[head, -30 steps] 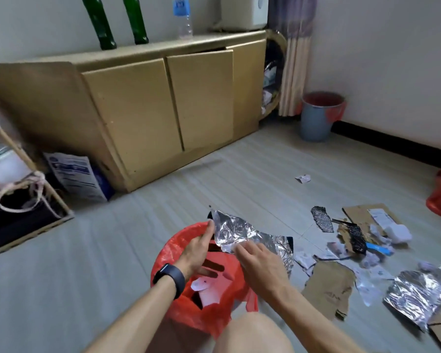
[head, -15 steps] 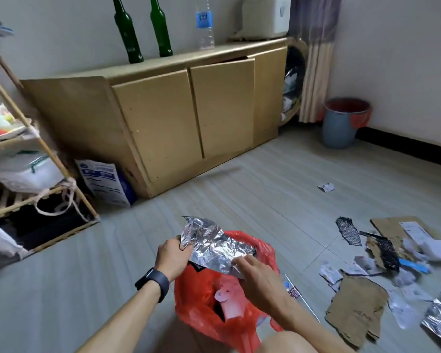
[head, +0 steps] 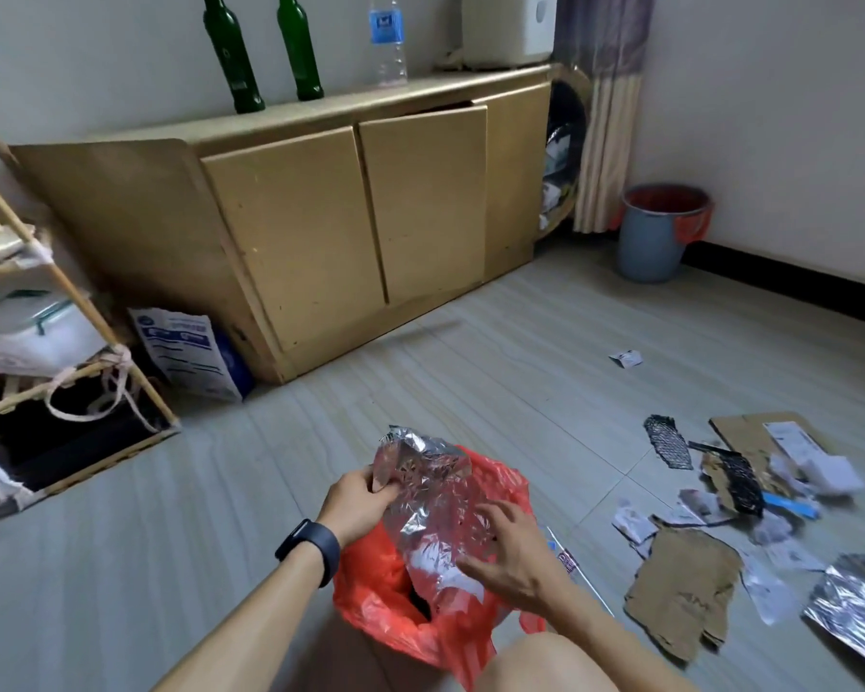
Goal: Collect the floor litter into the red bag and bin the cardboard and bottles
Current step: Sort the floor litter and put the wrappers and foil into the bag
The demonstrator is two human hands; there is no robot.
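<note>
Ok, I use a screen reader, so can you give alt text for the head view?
A person's left hand grips crumpled silver foil over an open red bag on the floor, right hand open against it. Cardboard, paper scraps and more foil lie to the right; bottles stand on a cabinet behind.

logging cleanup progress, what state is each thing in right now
red bag, on floor, mouth open
foil sheet, crumpled, held over the bag mouth
left hand, gripping the foil's upper edge
right hand, fingers spread against the foil
middle cabinet door, slightly ajar
green bottles, upright on cabinet
blue bin, upright, red-lined, uncovered
cardboard piece, torn, flat on floor
</note>
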